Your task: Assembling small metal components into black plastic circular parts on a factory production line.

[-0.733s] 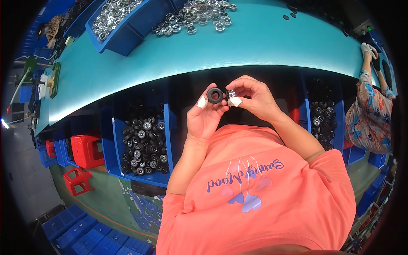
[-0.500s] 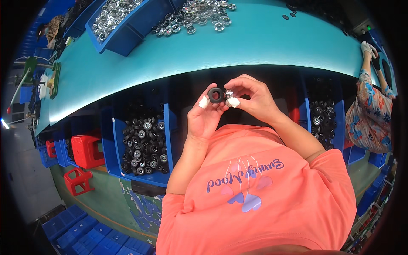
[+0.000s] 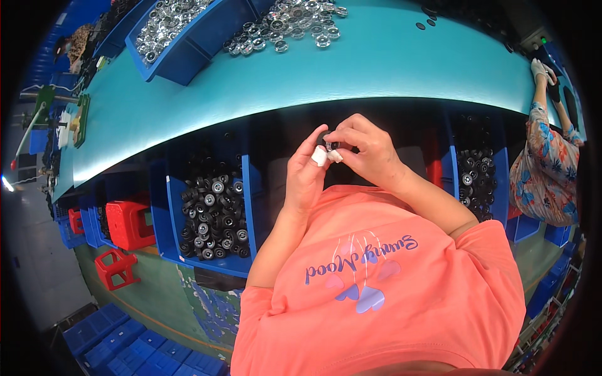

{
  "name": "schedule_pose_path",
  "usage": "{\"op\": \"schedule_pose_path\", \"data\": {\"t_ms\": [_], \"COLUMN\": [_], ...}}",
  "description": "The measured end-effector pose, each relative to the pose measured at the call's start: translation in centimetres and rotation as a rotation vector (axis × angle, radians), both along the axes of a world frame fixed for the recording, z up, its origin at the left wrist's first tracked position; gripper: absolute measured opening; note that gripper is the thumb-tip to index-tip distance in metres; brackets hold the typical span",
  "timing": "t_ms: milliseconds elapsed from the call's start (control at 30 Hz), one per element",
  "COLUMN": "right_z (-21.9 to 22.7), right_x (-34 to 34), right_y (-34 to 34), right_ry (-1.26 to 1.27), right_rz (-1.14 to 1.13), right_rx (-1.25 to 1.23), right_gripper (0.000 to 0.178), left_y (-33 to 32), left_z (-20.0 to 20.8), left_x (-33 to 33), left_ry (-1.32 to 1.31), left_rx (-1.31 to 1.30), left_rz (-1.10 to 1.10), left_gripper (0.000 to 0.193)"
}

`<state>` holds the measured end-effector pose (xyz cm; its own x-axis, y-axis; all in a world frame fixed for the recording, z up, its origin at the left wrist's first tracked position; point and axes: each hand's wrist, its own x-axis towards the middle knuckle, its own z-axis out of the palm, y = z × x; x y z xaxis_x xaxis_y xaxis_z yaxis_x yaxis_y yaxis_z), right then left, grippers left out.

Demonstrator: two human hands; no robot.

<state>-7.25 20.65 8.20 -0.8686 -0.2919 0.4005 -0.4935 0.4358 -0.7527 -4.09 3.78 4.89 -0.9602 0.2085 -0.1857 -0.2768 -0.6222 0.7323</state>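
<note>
My left hand (image 3: 306,175) is closed on a black rubber ring (image 3: 322,138), which is partly hidden behind fingers. From the other side my right hand (image 3: 370,150) pinches a small clear wheel hub (image 3: 328,145) against the ring's open middle. How deep the hub sits in the ring is hidden by the fingertips. White tape wraps a digit on each hand. Both hands meet in front of my chest, just off the table's near edge.
A teal table (image 3: 301,78) curves across the far side. On it stand a blue bin (image 3: 182,66) of clear hubs and a loose pile of hubs (image 3: 295,25). Blue crates with black wheels (image 3: 213,216) flank me. A co-worker's patterned sleeve (image 3: 545,150) is at the far right.
Ring and hub, held side by side half a second ago, are now brought together. My left hand has turned inward, and the right fingers now cover much of the ring.
</note>
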Motion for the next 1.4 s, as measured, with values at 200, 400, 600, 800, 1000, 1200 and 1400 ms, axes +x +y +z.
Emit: {"op": "schedule_pose_path", "data": {"t_ms": [200,400,600,800,1000,1200,1400], "right_z": [0.6,-1.7,-1.8,-1.4,-1.8,-2.8,-3.0], "right_x": [0.4,-0.1,0.6,1.5,1.3,1.3,1.4], "right_y": [-1.2,0.2,-0.1,-0.4,-0.6,-0.4,-0.3], "right_ry": [-0.172,-0.651,-0.635,-0.577,-0.494,-0.547,-0.463], "right_rz": [0.101,0.176,0.219,0.159,0.094,0.06,0.065], "right_rx": [-0.123,-0.522,-0.523,-0.492,-0.392,-0.402,-0.351], "right_gripper": [0.043,0.04,0.028,0.028,0.028,0.033,0.035], "left_y": [0.4,-0.1,0.0,0.4,-0.6,-1.1,-0.1], "left_z": [-1.1,-0.4,0.1,-0.1,-0.3,-0.5,-0.8], "left_x": [-0.2,-0.2,0.0,0.1,-0.4,-0.2,-0.3], "left_ry": [0.024,0.132,0.186,0.172,0.175,0.303,0.274], "left_rx": [-0.227,-0.203,-0.341,-0.389,-0.416,-0.642,-0.664], "left_rz": [0.118,0.126,0.193,0.231,0.117,0.097,0.193], "left_gripper": [0.037,0.034,0.031,0.03,0.031,0.032,0.024]}}
